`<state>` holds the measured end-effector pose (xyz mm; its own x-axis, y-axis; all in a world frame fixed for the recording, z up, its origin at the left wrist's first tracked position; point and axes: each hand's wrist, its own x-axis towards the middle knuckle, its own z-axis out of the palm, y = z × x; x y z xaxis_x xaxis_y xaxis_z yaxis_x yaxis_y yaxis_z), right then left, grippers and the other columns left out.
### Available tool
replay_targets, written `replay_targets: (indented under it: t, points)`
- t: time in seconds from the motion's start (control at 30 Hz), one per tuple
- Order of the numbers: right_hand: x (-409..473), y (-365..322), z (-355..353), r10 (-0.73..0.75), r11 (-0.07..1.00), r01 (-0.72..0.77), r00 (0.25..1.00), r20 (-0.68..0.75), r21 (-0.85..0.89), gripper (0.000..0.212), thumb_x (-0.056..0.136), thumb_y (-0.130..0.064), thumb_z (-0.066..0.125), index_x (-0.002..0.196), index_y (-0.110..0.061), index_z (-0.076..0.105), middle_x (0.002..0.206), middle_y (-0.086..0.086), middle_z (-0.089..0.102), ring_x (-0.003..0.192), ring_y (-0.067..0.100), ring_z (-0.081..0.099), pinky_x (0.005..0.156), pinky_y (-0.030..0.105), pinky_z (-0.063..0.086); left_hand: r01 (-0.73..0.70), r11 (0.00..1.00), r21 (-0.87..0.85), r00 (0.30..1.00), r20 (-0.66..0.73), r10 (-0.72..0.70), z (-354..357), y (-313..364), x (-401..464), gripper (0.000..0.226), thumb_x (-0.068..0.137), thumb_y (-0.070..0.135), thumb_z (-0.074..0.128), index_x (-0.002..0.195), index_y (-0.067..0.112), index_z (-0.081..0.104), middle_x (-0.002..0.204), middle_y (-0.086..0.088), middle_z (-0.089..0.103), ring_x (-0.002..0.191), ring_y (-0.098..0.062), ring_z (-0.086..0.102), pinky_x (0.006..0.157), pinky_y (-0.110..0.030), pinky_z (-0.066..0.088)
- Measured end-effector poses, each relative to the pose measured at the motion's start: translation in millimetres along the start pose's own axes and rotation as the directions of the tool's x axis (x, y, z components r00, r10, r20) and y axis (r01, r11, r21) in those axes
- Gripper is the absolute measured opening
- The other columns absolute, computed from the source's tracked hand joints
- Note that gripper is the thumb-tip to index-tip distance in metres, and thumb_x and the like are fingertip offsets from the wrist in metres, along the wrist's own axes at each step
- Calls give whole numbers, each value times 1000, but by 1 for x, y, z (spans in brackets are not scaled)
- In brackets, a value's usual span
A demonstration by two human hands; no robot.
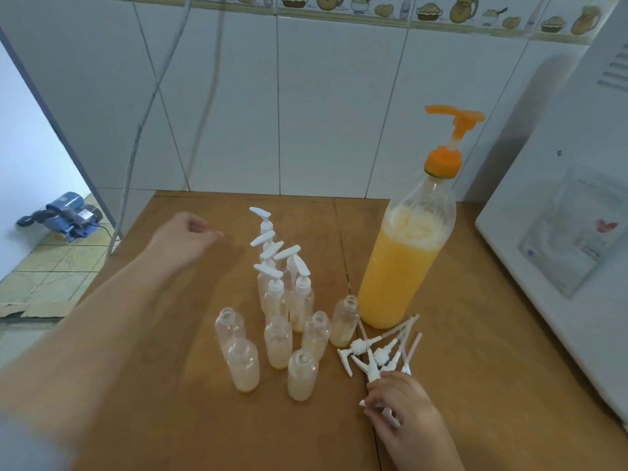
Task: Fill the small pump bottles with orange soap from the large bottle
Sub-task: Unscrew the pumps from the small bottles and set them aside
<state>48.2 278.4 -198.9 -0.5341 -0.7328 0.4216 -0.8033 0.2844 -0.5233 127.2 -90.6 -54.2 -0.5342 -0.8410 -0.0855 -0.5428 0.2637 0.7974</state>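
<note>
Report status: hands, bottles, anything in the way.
Left hand loosely curled, empty, over the table. Right hand gripping a loose pump. Six small bottles uncapped; large bottle upright, untouched. Nothing blocking.

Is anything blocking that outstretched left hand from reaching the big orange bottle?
Yes. The cluster of capped small pump bottles stands on the table between the left hand and the large bottle; the hand would need to go over or behind them.

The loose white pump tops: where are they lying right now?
In the head view the loose white pump tops lie heaped on the wooden table, right of the open small bottles, before the large orange bottle, touching the right hand.
</note>
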Motion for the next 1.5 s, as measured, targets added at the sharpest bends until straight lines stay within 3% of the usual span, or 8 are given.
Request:
replay_targets:
  t: [0.13, 0.37, 0.83, 1.03, 1.17, 1.33, 1.43, 1.5]
  points:
    - [3, -1, 0, -8, 1000, 8, 1000, 23, 9, 18, 70, -22, 74, 82, -32, 64, 89, -23, 64, 104, -4, 53, 93, 14, 41, 59, 992, 116, 914, 394, -100, 39, -9, 39, 56, 82, 31, 71, 131, 20, 47, 121, -6, 56, 104, -23, 58, 86, -37, 53]
    - [4, -11, -2, 47, 999, -47, 999, -22, -2, 32, 69, -7, 69, 90, -31, 64, 89, -24, 60, 98, -1, 57, 84, 23, 47, -9, 1000, 1, 883, 469, 7, 67, -11, 55, 58, 89, 19, 64, 141, 29, 40, 128, -4, 53, 110, -24, 57, 89, -38, 52]
    - [36, -42, -25, 169, 985, -163, 978, -124, 60, 21, 82, -25, 53, 98, -38, 56, 93, -25, 57, 93, 0, 57, 80, 15, 43, -184, 983, 15, 932, 321, 170, 85, -17, 44, 19, 93, 16, 54, 111, 20, 54, 101, 1, 59, 84, -12, 54, 66, -24, 41]
    - [56, -62, -45, 204, 974, -177, 957, -204, 144, 31, 81, -13, 62, 98, -38, 59, 94, -22, 60, 95, 3, 58, 79, 9, 40, -131, 919, -372, 985, 60, 165, 54, -30, 35, 37, 90, 35, 62, 123, 26, 48, 115, 7, 60, 111, -17, 58, 97, -42, 48]
    - [92, -93, -69, 102, 977, -33, 940, -325, 210, 13, 84, -17, 58, 91, -23, 68, 90, -12, 65, 87, 7, 61, 75, 12, 42, -304, 741, -598, 951, -148, 271, 9, -15, -2, 19, 96, 34, 53, 112, 26, 50, 100, 5, 60, 91, -15, 63, 90, -43, 50]
    - [139, -151, -90, 338, 807, -265, 940, -45, 528, 15, 84, -25, 65, 96, -30, 71, 86, -12, 67, 74, 0, 58, 65, 10, 47, -343, 687, -641, 919, -79, 385, -10, -4, -80, 39, 77, 45, 65, 110, 26, 57, 87, 11, 65, 66, -12, 62, 67, -24, 55]
    - [155, -175, -91, 443, 614, -382, 891, 98, 691, 27, 72, -33, 77, 97, -24, 70, 89, -2, 70, 75, 10, 63, 61, 10, 50, -380, 788, -485, 899, 7, 437, 4, -3, -121, 48, 76, 41, 73, 119, 27, 59, 93, 12, 69, 77, -5, 65, 72, -18, 51]
    - [157, -183, -88, 456, 657, -397, 886, 82, 641, 30, 65, -39, 81, 87, -22, 71, 80, 1, 69, 66, 11, 61, 59, 16, 51, -446, 806, -389, 865, 46, 500, 13, -1, -137, 47, 72, 52, 68, 117, 41, 60, 101, 8, 68, 89, -8, 66, 78, -20, 51]
